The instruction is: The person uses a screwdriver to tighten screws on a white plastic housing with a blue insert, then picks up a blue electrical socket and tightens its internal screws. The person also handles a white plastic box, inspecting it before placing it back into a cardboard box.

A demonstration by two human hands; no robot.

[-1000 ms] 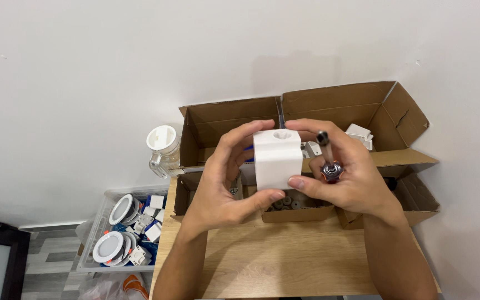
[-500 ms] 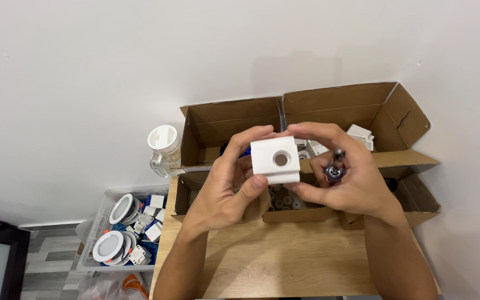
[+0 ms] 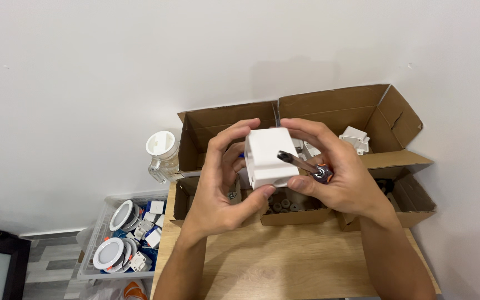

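**White box in both hands, bolt going into its face**

Both hands up over the table now. The left hand (image 3: 226, 186) is wrapped round the white box (image 3: 268, 156), thumb under the bottom edge, fingers curled over the top and far side, a firm grasp holding it in the air. The right hand (image 3: 343, 172) steadies the box's other side with its fingertips and pinches a short metal bolt (image 3: 304, 165) near its round head; the dark tip sits right at the middle of the box's front face, and whether it is already in the hole I cannot tell.

To do this well, I'd say keep the box still against the left palm and line the bolt straight with the hole, not at a slant, so it enters cleanly without scraping the plastic.

Below the hands, an open cardboard box (image 3: 290, 214) of small parts rests on the wooden table (image 3: 284, 266). Behind, two more open cartons (image 3: 340, 108) stand against the white wall. Off to the left, a glass jar (image 3: 164, 158), and lower down a clear plastic bin (image 3: 98, 222) of round light fittings.
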